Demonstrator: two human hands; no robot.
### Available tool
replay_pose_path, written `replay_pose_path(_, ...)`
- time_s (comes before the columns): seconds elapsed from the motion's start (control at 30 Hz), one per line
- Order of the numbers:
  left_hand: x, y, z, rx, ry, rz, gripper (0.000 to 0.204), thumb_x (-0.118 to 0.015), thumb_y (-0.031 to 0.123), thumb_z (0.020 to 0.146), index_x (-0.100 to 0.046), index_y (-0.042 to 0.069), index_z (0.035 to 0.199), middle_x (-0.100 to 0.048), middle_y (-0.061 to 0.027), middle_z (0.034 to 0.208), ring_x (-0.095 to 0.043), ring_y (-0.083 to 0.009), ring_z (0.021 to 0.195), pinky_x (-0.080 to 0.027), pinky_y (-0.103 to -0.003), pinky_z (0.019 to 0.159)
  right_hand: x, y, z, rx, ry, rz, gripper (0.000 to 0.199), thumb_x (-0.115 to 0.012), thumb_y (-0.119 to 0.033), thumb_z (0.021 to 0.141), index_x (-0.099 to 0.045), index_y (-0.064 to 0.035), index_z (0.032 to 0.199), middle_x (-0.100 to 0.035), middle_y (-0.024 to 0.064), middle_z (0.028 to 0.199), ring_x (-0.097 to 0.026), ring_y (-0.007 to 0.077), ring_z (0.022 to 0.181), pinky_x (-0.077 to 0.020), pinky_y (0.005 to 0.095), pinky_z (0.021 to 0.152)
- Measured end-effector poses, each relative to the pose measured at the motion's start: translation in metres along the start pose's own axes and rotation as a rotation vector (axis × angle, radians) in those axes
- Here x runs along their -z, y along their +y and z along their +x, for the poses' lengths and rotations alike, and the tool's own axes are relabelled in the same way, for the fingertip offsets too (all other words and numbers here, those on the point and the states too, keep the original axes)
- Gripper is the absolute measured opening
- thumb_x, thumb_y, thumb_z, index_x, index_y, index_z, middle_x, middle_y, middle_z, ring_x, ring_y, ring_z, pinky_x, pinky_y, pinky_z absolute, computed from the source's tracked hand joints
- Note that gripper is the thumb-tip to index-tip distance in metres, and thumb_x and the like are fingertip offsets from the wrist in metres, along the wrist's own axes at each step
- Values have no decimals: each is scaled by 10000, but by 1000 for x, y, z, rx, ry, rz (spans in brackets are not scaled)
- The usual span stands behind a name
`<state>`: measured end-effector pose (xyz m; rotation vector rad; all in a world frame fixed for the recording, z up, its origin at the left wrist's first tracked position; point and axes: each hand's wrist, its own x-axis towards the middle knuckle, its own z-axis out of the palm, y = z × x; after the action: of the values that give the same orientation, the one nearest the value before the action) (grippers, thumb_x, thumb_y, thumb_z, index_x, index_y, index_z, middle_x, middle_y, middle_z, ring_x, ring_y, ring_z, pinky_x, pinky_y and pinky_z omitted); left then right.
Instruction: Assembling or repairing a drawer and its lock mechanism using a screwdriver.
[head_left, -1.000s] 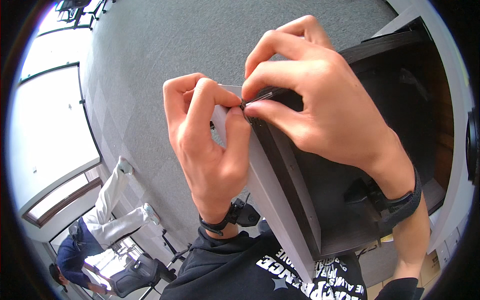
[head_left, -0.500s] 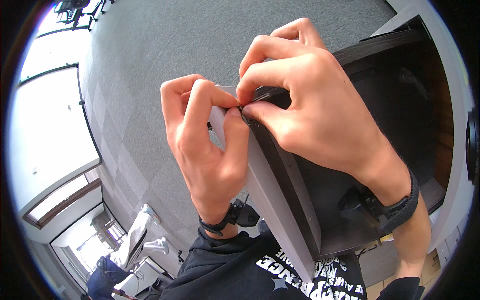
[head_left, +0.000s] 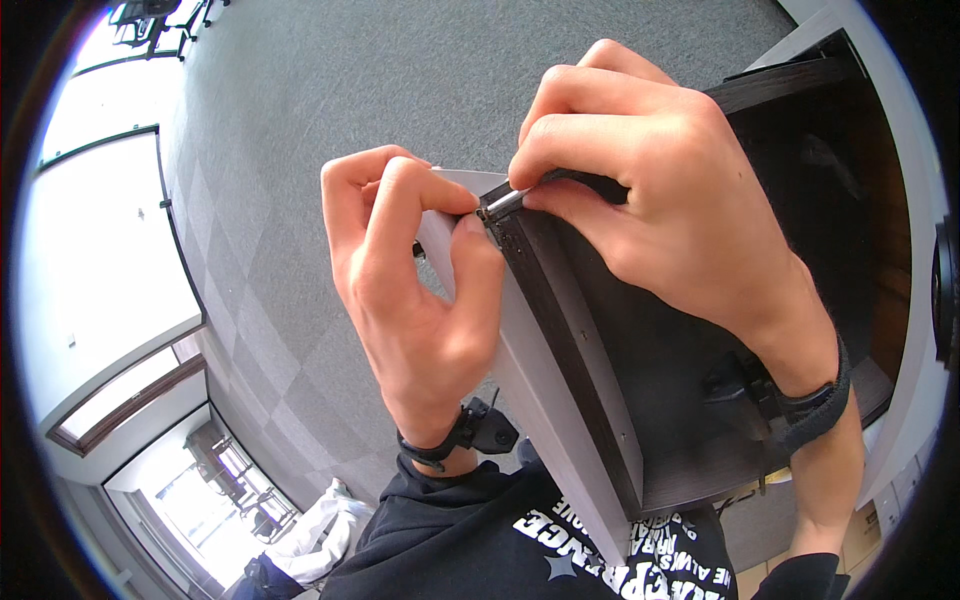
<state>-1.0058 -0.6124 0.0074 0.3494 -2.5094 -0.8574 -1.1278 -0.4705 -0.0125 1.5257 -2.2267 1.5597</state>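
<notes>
Over the corner of a dark-lined drawer-like box [head_left: 680, 420] with a pale front panel [head_left: 535, 400], both my hands meet. My left hand [head_left: 410, 280] is closed, thumb and forefinger pinching at the corner edge; what lies between the tips is tiny and mostly hidden. My right hand [head_left: 660, 180] pinches the end of a short, thin silver metal rod [head_left: 505, 202]. The rod's other end reaches the corner beside my left fingertips, where a small piece of metal shows. Black straps with small devices circle both wrists.
Grey carpet [head_left: 300, 120] spreads beyond the box. A pale curved edge [head_left: 915, 300] borders the box on the right. At the lower left a person in light clothing [head_left: 320, 530] is near a bright doorway. White panels [head_left: 115, 240] stand along the left.
My right hand has drawn back up and to the right from the corner, baring the silver rod. My left hand has barely moved. The person at the lower left has changed posture.
</notes>
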Motion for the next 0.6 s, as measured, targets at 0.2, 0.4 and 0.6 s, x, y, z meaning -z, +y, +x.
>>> replay_pose_path(0.2,-33,-29,122,57,-28,39,147,-620,11,708,-619,0,854,-493,-119,980,-533,-238,848,-442,-367,733,9,92,94,13,51,40,145,-808,40,718,-723,-14,824,-644,54,805,-616,222,825,-529,326,697)
replay_pose_path(0.4,-90,-61,246,65,-60,52,214,-620,29,688,-620,2,900,-494,-122,985,-530,-250,896,-442,-378,766,31,204,182,54,84,14,156,-837,-1,709,-758,-21,842,-666,57,784,-647,205,782,-549,304,651)
replay_pose_path(0.6,-144,-83,364,20,-105,66,292,-620,41,672,-616,17,963,-488,-129,995,-524,-279,930,-444,-380,803,59,306,263,84,92,-17,161,-843,-16,710,-764,-30,849,-669,57,782,-657,201,767,-550,304,648)
